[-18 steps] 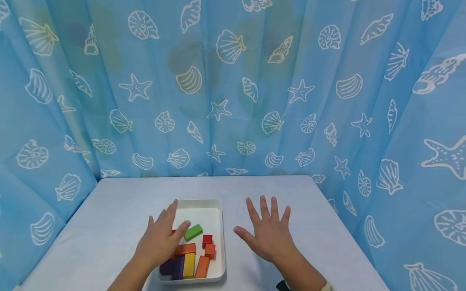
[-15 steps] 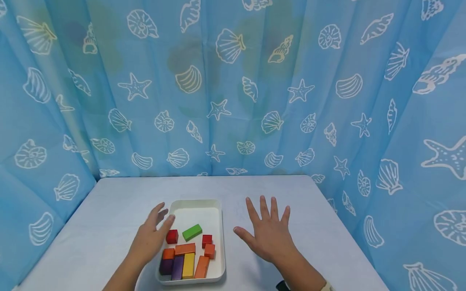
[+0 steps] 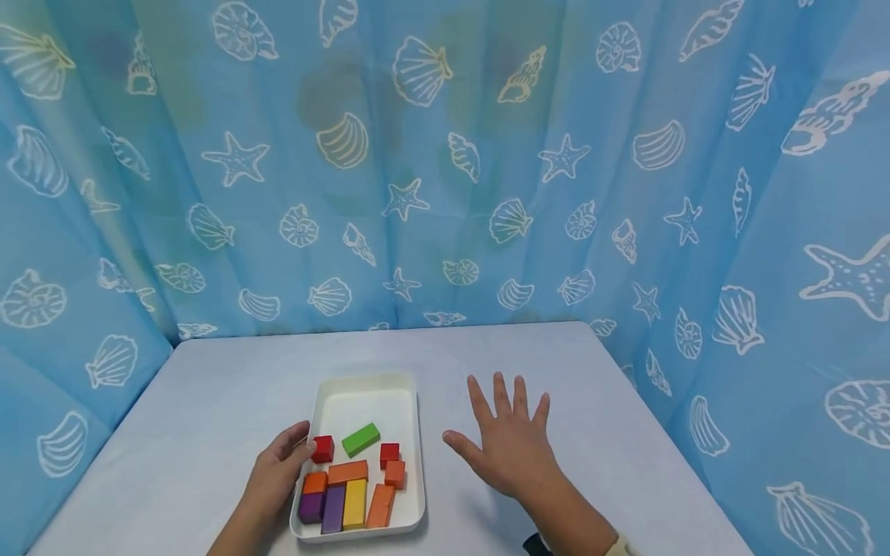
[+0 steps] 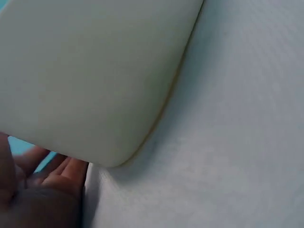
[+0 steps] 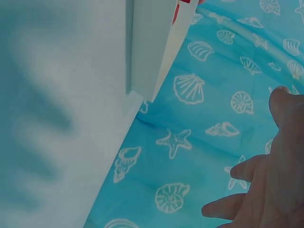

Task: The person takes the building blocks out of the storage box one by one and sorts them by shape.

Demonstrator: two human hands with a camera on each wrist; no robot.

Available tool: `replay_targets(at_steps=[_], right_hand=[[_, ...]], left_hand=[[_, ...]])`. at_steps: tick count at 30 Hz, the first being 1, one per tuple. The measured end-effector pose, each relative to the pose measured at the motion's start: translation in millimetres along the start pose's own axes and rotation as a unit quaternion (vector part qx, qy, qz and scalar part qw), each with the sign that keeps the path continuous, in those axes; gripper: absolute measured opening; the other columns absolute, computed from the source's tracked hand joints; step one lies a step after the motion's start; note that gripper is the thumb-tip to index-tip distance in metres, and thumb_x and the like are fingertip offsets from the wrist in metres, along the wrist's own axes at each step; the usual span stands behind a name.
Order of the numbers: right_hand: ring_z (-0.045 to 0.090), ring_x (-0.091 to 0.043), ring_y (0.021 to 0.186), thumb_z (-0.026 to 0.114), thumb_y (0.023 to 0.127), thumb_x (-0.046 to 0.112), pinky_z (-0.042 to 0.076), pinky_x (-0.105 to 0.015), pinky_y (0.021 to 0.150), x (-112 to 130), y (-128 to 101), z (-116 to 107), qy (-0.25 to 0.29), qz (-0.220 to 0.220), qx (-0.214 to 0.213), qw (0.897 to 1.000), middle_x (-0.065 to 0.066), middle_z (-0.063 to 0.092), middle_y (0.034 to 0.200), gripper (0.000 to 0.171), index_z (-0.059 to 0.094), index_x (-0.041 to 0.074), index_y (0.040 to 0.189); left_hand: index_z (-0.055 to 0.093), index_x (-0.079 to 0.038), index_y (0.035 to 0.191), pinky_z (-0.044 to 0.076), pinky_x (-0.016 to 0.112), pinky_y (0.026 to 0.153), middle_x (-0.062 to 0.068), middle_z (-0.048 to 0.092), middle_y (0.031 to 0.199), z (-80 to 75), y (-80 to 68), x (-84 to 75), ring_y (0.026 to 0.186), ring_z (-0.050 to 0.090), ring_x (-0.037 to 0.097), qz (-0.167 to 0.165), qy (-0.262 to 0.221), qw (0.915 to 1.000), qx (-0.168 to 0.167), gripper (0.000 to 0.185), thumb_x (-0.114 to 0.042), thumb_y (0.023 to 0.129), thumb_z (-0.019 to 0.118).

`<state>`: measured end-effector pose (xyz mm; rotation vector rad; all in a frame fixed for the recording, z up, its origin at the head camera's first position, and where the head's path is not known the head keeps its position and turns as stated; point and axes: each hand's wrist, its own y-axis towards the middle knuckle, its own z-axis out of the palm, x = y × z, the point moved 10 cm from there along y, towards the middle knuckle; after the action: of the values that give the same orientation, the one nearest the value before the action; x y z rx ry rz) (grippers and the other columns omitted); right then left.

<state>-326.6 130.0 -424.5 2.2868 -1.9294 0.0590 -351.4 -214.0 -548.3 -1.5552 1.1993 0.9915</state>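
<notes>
A white tray (image 3: 365, 378) lies on the pale table (image 3: 222, 394) and holds several coloured blocks. Among them are a green block (image 3: 361, 439), a red cube (image 3: 323, 449) and a yellow block (image 3: 354, 503). My left hand (image 3: 300, 442) is at the tray's left rim, thumb over the edge beside the red cube, fingers curled against the outer wall. In the left wrist view, the tray's wall (image 4: 95, 76) fills the frame above my fingers (image 4: 47, 185). My right hand (image 3: 504, 432) lies flat with fingers spread, to the right of the tray and apart from it.
A blue curtain with a seashell print (image 3: 445, 154) closes in the table at the back and on both sides. Bare tabletop (image 3: 612, 463) lies right of my right hand. In the right wrist view, the table edge (image 5: 114, 142) meets the curtain (image 5: 199, 142).
My left hand has drawn back from above the blocks to the tray's left rim and curled round it. The right hand has stayed in place.
</notes>
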Motion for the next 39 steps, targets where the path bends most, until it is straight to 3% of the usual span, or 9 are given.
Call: replay_targets(at_steps=[5,9,15,19,22,28,36,39], right_hand=[[0.009,-0.052,0.159,0.047,0.099,0.078,0.006,-0.082,0.119,25,13,12,0.016,-0.032,0.014,0.999,-0.021,0.017,0.175,0.095,0.023,0.023,0.172],[0.025,-0.046,0.158,0.061,0.098,0.069,0.024,-0.071,0.123,59,28,22,0.051,-0.096,0.032,0.994,-0.019,0.028,0.173,0.094,0.027,0.019,0.171],[0.056,-0.023,0.139,0.075,0.099,0.04,0.053,-0.046,0.111,118,50,38,0.142,-0.171,0.077,0.972,-0.005,0.054,0.158,0.069,0.05,0.018,0.159],[0.066,-0.013,0.114,0.078,0.098,0.03,0.06,-0.029,0.095,157,66,51,0.179,-0.206,0.101,0.957,-0.002,0.065,0.142,0.055,0.061,0.016,0.148],[0.067,-0.008,0.103,0.082,0.095,0.028,0.06,-0.024,0.088,179,76,63,0.199,-0.202,0.13,0.95,0.0,0.068,0.133,0.053,0.065,0.015,0.143],[0.066,-0.007,0.103,0.089,0.089,0.028,0.063,-0.029,0.088,198,88,78,0.175,-0.162,0.176,0.955,0.005,0.071,0.124,0.051,0.07,0.018,0.135],[0.066,-0.008,0.098,0.09,0.088,0.029,0.062,-0.025,0.086,212,96,74,0.145,-0.16,0.182,0.959,0.004,0.072,0.121,0.049,0.071,0.019,0.132],[0.064,-0.008,0.091,0.091,0.087,0.027,0.062,-0.023,0.084,215,97,80,0.144,-0.154,0.188,0.959,0.006,0.072,0.111,0.047,0.072,0.018,0.129]], left_hand=[[0.039,-0.001,0.161,0.034,0.06,0.12,0.026,0.041,0.164,-1.7,-2.8,5.1,0.152,0.037,0.045,0.024,0.03,0.9992,0.01,0.065,-0.021,0.105,0.064],[0.04,-0.002,0.161,0.034,0.06,0.12,0.025,0.043,0.163,-4.6,-3.7,8.2,0.151,0.039,0.044,0.025,0.017,0.9995,0.004,0.063,-0.018,0.104,0.061],[0.042,-0.004,0.161,0.033,0.058,0.121,0.022,0.043,0.164,-5.2,-4.1,8.4,0.153,0.037,0.042,0.022,0.005,0.9997,0.005,0.062,-0.015,0.103,0.061],[0.042,-0.003,0.161,0.033,0.058,0.121,0.023,0.044,0.163,-5.1,-6.1,6.8,0.153,0.038,0.042,0.028,0.002,0.9996,0.006,0.062,-0.013,0.102,0.061],[0.042,-0.003,0.161,0.033,0.057,0.122,0.023,0.045,0.162,-5.1,-7.3,4.4,0.152,0.039,0.042,0.037,0.0,0.9993,0.01,0.062,-0.012,0.103,0.061],[0.042,-0.001,0.161,0.031,0.057,0.124,0.025,0.042,0.164,-6.8,-7.3,2.3,0.153,0.036,0.043,0.044,-0.014,0.9989,0.006,0.06,-0.011,0.104,0.059],[0.042,0.0,0.16,0.03,0.055,0.124,0.026,0.04,0.165,-5.0,-11.4,0.3,0.154,0.034,0.043,0.045,-0.003,0.999,0.0,0.058,-0.011,0.105,0.056],[0.04,0.0,0.16,0.029,0.056,0.124,0.026,0.038,0.166,-1.9,-12.3,-1.3,0.155,0.032,0.044,0.048,0.003,0.9988,0.003,0.057,-0.012,0.106,0.055]])
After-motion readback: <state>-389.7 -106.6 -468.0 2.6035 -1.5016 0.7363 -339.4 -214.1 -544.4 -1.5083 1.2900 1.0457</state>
